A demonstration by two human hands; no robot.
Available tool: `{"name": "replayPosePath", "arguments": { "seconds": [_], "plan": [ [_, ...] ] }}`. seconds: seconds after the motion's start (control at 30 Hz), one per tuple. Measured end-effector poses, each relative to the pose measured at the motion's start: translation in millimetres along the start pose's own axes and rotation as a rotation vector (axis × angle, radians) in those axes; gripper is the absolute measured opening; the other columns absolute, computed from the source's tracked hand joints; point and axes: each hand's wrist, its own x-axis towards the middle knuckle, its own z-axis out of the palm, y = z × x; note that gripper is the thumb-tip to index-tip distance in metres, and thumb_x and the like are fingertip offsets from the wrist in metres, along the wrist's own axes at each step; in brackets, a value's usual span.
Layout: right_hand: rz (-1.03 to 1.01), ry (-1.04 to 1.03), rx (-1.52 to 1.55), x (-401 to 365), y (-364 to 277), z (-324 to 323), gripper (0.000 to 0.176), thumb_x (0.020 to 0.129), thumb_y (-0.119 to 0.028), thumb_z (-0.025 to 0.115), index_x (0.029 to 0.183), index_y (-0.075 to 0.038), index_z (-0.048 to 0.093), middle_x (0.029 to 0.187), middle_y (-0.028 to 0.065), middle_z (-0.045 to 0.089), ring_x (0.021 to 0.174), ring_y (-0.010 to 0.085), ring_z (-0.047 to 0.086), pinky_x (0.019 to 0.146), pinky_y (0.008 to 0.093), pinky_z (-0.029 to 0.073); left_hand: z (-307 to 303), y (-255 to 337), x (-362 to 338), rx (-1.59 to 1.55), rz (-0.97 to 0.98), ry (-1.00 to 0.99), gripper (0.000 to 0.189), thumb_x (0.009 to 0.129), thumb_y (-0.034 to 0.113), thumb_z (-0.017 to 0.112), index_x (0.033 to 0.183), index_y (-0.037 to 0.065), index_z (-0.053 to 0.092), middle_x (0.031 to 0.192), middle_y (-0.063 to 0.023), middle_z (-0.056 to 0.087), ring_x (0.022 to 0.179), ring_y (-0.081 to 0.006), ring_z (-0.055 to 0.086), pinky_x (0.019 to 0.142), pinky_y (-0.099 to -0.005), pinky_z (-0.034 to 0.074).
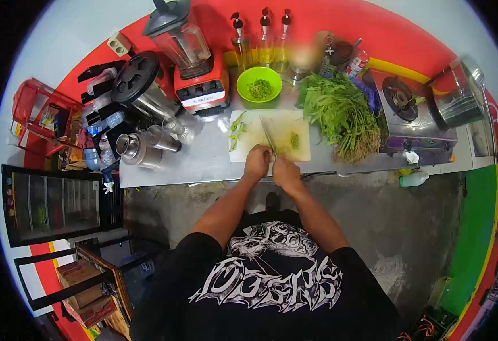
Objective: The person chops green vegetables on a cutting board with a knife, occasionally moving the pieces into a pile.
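A knife (pixel 267 132) lies over the white cutting board (pixel 253 154), blade pointing away from me. My right hand (pixel 286 170) is closed round its handle at the board's near edge. Beside it, almost touching, my left hand (pixel 258 162) is closed; whatever its fingers hold is hidden. Green leafy stems (pixel 237 131) rest on the board's left part, and a small heap of chopped greens (pixel 295 140) is right of the blade. Behind the board stands a lime-green bowl (pixel 243 85) with chopped greens in it. A large bunch of rooted leafy greens (pixel 340 111) lies to the right.
A red blender (pixel 202 91) and metal containers (pixel 146 148) stand on the left of the metal table (pixel 203 165). Pump bottles (pixel 265 45) line the back. On the right are a gas stove (pixel 419 133) and a large pot (pixel 459 102).
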Motion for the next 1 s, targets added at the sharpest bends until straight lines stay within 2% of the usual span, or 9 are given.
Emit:
{"name": "replayPosePath", "arguments": {
  "seconds": [0.13,0.3,0.37,0.5,0.57,0.67,0.77,0.9,1.0],
  "plan": [
    [0.058,0.035,0.028,2,-5,1,0.030,0.093,-0.010,0.053,0.117,0.007,0.054,0.101,0.0314,0.070,0.097,0.0461,0.070,0.085,0.0532,0.055,-4,0,0,-0.014,-0.004,-0.035,0.008,0.084,-0.001,0.067,0.091,0.000,0.071,0.093,-0.0226,0.066,0.089,-0.0406,0.066,0.081,-0.0466,0.053],
    [0.052,0.065,0.021,3,14,0,0.033,0.095,-0.011,0.049,0.121,0.009,0.054,0.100,0.0309,0.071,0.096,0.0452,0.070,0.086,0.0527,0.055,-21,2,-11,-0.104,-0.084,-0.088,0.028,0.084,0.000,0.068,0.112,0.000,0.066,0.093,-0.0208,0.067,0.085,-0.0354,0.067,0.080,-0.0433,0.053],
    [0.159,0.142,0.114,5,19,-7,0.033,0.099,-0.020,0.052,0.120,0.005,0.056,0.102,0.0297,0.071,0.097,0.0460,0.069,0.087,0.0548,0.054,-36,-6,-13,-0.059,-0.131,-0.180,0.042,0.083,0.000,0.067,0.124,0.001,0.063,0.096,-0.0212,0.066,0.083,-0.0350,0.066,0.080,-0.0429,0.054],
    [0.020,0.047,0.185,8,41,-20,0.039,0.101,-0.031,0.055,0.120,0.003,0.056,0.104,0.0292,0.069,0.101,0.0464,0.067,0.087,0.0545,0.052,-59,-27,-25,0.043,-0.117,-0.150,0.044,0.085,0.002,0.066,0.130,0.001,0.063,0.093,-0.0174,0.067,0.076,-0.0288,0.065,0.074,-0.0387,0.054],
    [-0.075,0.042,0.232,9,52,-15,0.041,0.101,-0.034,0.055,0.121,0.002,0.057,0.107,0.0290,0.069,0.103,0.0462,0.066,0.088,0.0535,0.051,-69,-30,-26,0.119,-0.144,-0.126,0.045,0.082,-0.001,0.063,0.127,0.003,0.065,0.098,-0.0212,0.066,0.090,-0.0376,0.064,0.086,-0.0469,0.052],
    [-0.190,-0.174,0.269,12,61,-7,0.046,0.099,-0.036,0.059,0.123,0.003,0.059,0.119,0.0291,0.064,0.115,0.0450,0.060,0.096,0.0477,0.046,-76,-27,-28,0.186,-0.094,-0.144,0.046,0.081,-0.003,0.061,0.127,0.004,0.066,0.101,-0.0205,0.066,0.094,-0.0388,0.062,0.089,-0.0475,0.050],
    [-0.244,-0.103,0.240,11,73,5,0.044,0.098,-0.036,0.060,0.119,0.002,0.061,0.115,0.0277,0.066,0.111,0.0445,0.062,0.094,0.0484,0.048,-77,-27,-29,0.204,-0.079,-0.137,0.048,0.080,-0.002,0.061,0.128,0.005,0.066,0.099,-0.0187,0.066,0.095,-0.0383,0.060,0.090,-0.0472,0.050],
    [-0.045,-0.255,0.209,1,65,-34,0.039,0.101,-0.038,0.057,0.113,-0.001,0.061,0.119,0.0239,0.066,0.111,0.0431,0.063,0.089,0.0534,0.049,-76,-28,-32,0.196,-0.115,-0.125,0.051,0.080,-0.002,0.061,0.130,0.006,0.065,0.096,-0.0175,0.065,0.096,-0.0362,0.060,0.091,-0.0457,0.049],
    [0.051,-0.095,0.166,1,69,-42,0.033,0.101,-0.035,0.058,0.114,-0.005,0.063,0.114,0.0217,0.068,0.107,0.0426,0.064,0.087,0.0536,0.051,-76,-33,-31,0.180,-0.041,-0.097,0.051,0.079,-0.003,0.066,0.130,0.006,0.067,0.088,-0.0153,0.063,0.085,-0.0321,0.061,0.082,-0.0427,0.050]
  ]
}}
